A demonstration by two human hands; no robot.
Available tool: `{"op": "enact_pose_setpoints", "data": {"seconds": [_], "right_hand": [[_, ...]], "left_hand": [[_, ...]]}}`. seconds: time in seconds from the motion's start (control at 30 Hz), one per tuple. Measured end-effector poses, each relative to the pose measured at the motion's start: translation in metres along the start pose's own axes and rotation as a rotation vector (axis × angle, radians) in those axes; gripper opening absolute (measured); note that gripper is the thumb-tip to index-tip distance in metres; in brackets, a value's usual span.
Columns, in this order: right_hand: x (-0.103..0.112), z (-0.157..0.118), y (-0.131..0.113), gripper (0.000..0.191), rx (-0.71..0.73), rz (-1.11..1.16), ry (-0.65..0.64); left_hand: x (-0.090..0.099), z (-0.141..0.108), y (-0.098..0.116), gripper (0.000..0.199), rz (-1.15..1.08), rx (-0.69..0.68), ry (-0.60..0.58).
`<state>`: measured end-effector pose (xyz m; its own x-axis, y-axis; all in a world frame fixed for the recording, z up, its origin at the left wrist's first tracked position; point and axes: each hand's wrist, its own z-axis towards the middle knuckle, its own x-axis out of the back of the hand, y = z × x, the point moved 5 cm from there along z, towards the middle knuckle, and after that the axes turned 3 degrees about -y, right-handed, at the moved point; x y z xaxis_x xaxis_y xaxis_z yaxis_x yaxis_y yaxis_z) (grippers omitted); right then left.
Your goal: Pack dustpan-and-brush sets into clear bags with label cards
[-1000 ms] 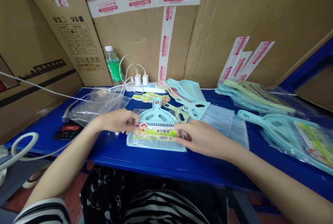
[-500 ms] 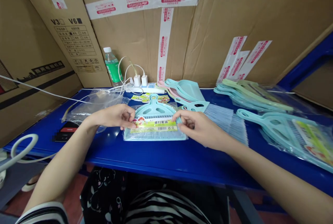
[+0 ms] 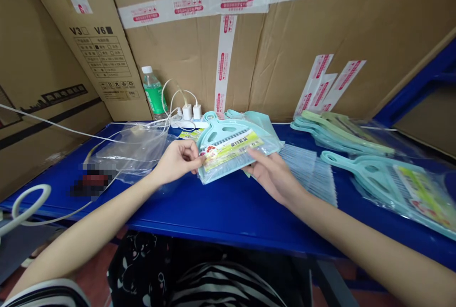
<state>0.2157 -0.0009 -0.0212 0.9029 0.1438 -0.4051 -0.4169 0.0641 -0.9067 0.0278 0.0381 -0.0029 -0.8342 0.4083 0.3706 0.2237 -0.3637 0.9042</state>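
Between my hands is a light-blue dustpan and brush set (image 3: pixel 228 131) in a clear bag, tilted and raised off the blue table (image 3: pixel 171 212). Its yellow-green label card (image 3: pixel 233 149) faces me. My left hand (image 3: pixel 183 160) pinches the set's lower left corner, thumb on the card. Gripping the right side is my right hand (image 3: pixel 272 174), thumb on top and fingers underneath. Behind the set lies a loose blue dustpan (image 3: pixel 260 119), partly covered by it. Blue brush bristles (image 3: pixel 306 164) spread out just right of my right hand.
Packed dustpan sets (image 3: pixel 388 178) lie at the right, with a stack of green and blue ones (image 3: pixel 342 131) behind. Clear plastic bags (image 3: pixel 128 152), a bottle (image 3: pixel 154 93) and a power strip with chargers (image 3: pixel 187 117) are at the left back. Cardboard (image 3: pixel 178 50) walls the rear.
The packed set has been lifted, turned and shifted right. My left hand moved right along with it, and my right hand went from pinching its top edge to holding its right side from below.
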Motion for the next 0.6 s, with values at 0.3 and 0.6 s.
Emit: {"op": "enact_pose_setpoints", "data": {"seconds": [0.3, 0.6], "right_hand": [[0.015, 0.005, -0.006, 0.047, 0.018, -0.058, 0.175], [0.061, 0.004, -0.091, 0.036, 0.124, -0.558, 0.304]], "left_hand": [[-0.018, -0.011, 0.017, 0.013, 0.142, -0.242, -0.179], [-0.015, -0.015, 0.022, 0.015, 0.255, -0.289, -0.182]]}}
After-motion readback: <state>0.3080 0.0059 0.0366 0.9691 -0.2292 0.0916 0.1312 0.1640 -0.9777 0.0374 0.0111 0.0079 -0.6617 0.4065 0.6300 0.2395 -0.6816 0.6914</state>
